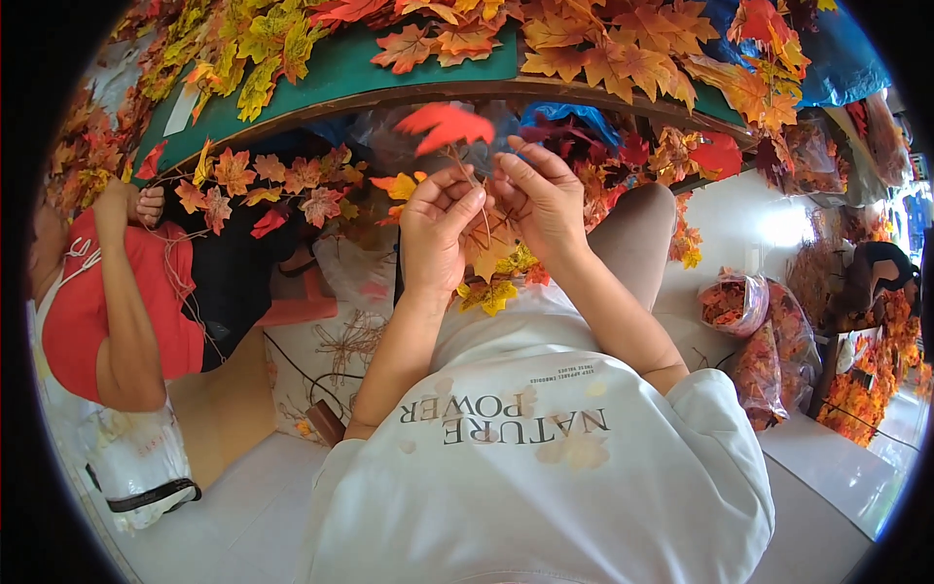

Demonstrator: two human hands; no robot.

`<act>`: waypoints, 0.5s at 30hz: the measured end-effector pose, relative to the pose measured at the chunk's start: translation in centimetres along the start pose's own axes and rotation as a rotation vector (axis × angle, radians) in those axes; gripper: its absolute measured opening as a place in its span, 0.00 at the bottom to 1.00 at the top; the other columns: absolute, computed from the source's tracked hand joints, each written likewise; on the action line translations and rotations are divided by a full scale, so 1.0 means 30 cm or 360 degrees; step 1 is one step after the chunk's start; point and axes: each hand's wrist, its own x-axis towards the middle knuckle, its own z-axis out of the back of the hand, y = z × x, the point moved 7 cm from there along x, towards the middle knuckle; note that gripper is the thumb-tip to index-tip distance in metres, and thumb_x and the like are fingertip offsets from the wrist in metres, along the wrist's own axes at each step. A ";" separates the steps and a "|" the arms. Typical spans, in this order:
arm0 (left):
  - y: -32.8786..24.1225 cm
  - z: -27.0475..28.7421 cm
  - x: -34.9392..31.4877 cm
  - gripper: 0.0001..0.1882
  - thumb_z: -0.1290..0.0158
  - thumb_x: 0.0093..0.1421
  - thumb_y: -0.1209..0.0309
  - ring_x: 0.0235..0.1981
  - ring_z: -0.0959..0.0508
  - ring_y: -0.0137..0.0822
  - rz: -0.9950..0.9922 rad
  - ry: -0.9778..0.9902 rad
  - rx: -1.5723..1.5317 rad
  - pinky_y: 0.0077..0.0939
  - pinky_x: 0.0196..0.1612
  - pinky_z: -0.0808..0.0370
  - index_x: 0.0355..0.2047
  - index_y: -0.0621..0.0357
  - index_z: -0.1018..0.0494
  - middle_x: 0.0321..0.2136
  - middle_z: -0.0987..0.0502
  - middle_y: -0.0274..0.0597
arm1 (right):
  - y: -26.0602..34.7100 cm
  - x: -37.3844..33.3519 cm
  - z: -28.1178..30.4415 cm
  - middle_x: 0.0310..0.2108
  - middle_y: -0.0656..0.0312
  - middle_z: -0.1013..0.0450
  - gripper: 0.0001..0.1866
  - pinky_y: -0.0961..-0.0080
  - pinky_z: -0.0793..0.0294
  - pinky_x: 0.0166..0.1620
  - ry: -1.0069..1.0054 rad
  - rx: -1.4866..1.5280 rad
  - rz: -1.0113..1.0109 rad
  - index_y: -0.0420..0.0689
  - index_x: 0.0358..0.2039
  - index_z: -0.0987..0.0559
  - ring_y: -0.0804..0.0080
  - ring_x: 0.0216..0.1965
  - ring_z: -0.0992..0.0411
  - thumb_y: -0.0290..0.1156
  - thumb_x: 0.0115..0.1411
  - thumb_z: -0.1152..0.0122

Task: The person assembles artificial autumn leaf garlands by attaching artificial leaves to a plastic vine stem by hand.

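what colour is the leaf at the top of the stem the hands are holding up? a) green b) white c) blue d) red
d: the left hand and right hand pinch a thin stem whose top leaf is bright red, against the green table edge.

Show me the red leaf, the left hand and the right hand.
red leaf (446, 125), head view, middle of the blade
left hand (435, 234), head view, back of the hand
right hand (545, 200), head view, back of the hand
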 end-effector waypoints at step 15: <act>0.030 0.028 -0.001 0.16 0.47 0.53 0.83 0.29 0.24 0.27 0.0039 -0.0059 -0.0024 0.17 0.35 0.26 0.43 0.62 0.32 0.29 0.26 0.38 | -0.098 -0.013 0.014 0.32 0.60 0.26 0.07 0.85 0.25 0.33 0.0012 0.0111 -0.0296 0.39 0.34 0.27 0.78 0.29 0.27 0.23 0.54 0.41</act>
